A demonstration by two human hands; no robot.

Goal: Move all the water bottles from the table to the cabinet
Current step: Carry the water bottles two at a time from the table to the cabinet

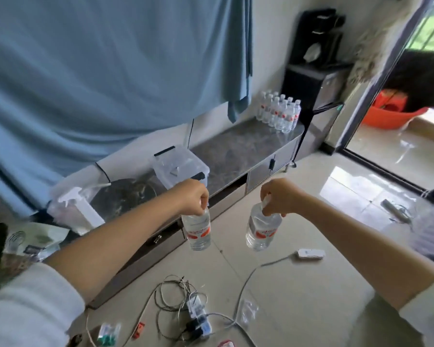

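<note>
We are gripping one clear plastic water bottle by its neck in our left grip, another in our right grip, both dangling above tangled white cables on the floor, with a clear lidded storage box standing on the grey marble-topped cabinet ahead.

A long low cabinet with a dark marble-look top stands by the wall. A bunch of water bottles stands at its far end. A clear plastic box sits near the middle, and a white spray bottle stands at the near end. Tangled cables and a white power strip lie on the tiled floor.
</note>
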